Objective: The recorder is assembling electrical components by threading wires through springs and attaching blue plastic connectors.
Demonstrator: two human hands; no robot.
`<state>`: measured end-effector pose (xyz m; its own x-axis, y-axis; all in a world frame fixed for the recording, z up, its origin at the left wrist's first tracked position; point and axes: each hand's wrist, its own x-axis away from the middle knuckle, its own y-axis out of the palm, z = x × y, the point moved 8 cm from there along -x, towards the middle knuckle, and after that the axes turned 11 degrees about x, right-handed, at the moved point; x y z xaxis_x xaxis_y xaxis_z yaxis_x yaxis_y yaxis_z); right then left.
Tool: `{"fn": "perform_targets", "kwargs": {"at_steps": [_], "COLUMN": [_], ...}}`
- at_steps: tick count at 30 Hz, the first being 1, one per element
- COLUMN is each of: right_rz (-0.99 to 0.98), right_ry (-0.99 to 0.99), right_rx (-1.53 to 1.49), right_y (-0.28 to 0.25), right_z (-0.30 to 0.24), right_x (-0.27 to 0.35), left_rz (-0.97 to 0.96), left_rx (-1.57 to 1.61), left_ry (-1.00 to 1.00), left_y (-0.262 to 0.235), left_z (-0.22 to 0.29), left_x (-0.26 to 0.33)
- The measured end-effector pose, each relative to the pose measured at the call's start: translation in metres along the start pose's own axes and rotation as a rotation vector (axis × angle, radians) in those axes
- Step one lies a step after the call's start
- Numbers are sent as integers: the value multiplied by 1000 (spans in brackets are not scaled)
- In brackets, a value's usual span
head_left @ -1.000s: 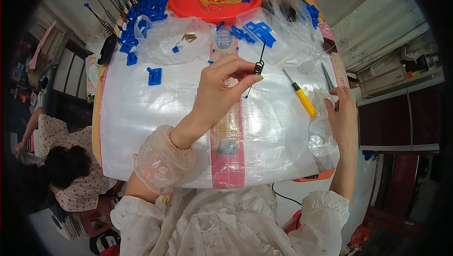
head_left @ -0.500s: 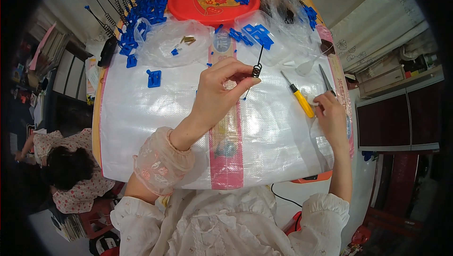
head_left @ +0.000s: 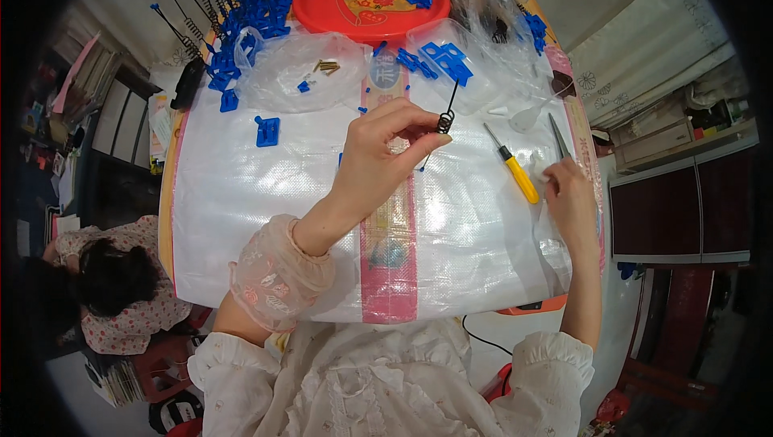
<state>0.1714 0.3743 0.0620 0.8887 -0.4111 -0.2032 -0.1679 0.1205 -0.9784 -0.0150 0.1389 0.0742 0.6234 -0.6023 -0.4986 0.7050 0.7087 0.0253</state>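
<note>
Your left hand (head_left: pixel 378 159) is in the middle of the frame, with its fingertips pinched shut on a small black spring (head_left: pixel 445 119) held above the white table cover (head_left: pixel 266 219). Your right hand (head_left: pixel 568 199) rests at the right; I cannot tell if it holds anything. A yellow screwdriver (head_left: pixel 515 173) lies between them.

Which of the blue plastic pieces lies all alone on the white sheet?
The small blue bracket left of the left hand; the other blue pieces are heaped by the red tray and bags.
</note>
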Motion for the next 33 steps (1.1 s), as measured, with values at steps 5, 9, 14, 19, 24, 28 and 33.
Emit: {"fn": "perform_targets", "kwargs": {"at_steps": [5, 9, 14, 19, 24, 28, 33], "right_rz": [-31, 24, 14, -104, -5, 78, 129], "right_ry": [-9, -58, -214, -303, -271, -327, -360], "right_rx": [-53, -260, -627, -731, -779, -724, -713], "right_y": [-20, -52, -48, -8, -3, -4, -3], "right_z": [-10, -47, -110, -146, -151, -156, -155], "right_x": [9, -3, -27, -48, -50, -45, -43], "left_rz": [-4, 4, -7, -8, 1, 0, -42], "left_rx": [8, -12, 20, -3, 5, 4, -30], "left_ry": [4, 6, 17, 39, 51, 63, 70], "left_y": [2, -1, 2, 0, -2, -2, -1], "left_z": [1, 1, 2, 2, 5, 5, 8], "left_x": [0, 2, 0, 1, 1, 1, 0]}}
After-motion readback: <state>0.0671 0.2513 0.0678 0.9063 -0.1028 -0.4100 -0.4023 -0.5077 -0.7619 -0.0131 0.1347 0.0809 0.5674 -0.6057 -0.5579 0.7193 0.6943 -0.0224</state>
